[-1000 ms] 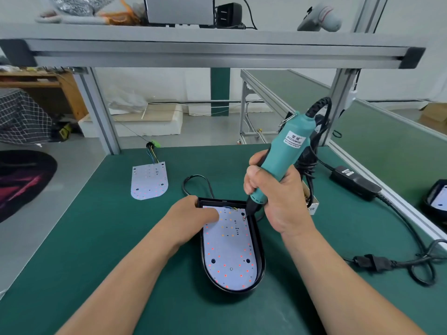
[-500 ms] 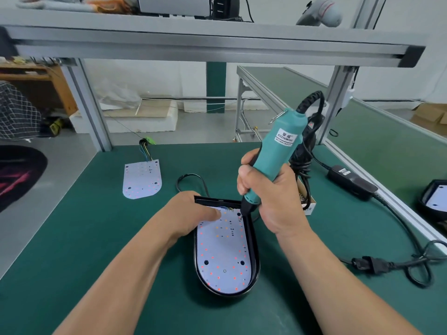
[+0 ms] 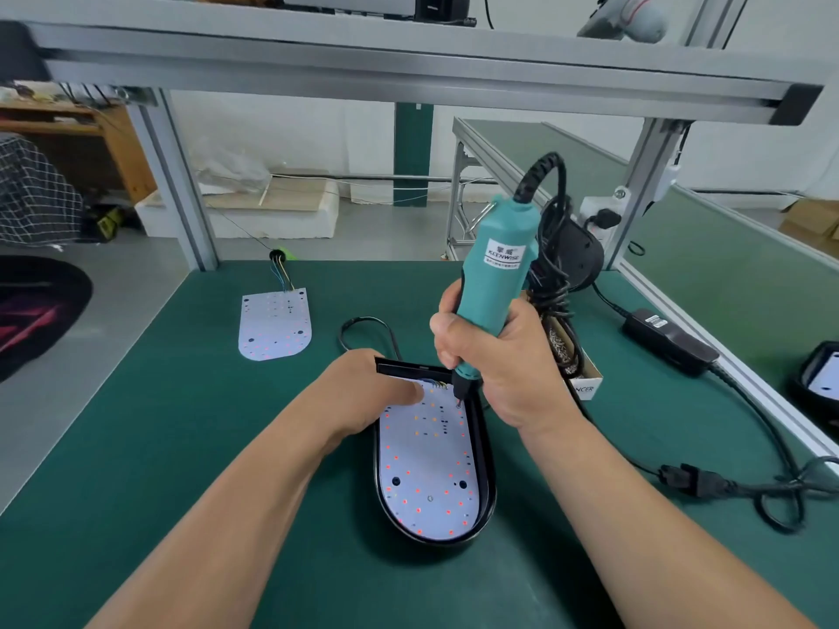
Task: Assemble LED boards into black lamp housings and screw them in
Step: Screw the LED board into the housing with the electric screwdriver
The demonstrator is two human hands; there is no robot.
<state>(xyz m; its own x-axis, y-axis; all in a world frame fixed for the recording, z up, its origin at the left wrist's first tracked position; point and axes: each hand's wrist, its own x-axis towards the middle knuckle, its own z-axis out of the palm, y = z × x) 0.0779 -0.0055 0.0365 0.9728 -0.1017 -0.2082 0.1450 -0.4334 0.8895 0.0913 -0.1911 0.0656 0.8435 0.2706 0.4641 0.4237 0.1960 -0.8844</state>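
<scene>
Pressing the LED board [image 3: 426, 469], the left grip [image 3: 368, 392] is unclenched; the electric screwdriver [image 3: 495, 270] is grasped by the right grip [image 3: 501, 358].

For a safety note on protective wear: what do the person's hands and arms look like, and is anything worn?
The left hand and right hand wear no gloves. The left forearm and right forearm show no sleeve up to the picture's edge. No watch or bracelet is on either wrist; no ring shows on the visible fingers.

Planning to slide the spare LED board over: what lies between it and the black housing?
Head view: green mat, a black cable loop by the housing, and the left hand on its corner.
</scene>
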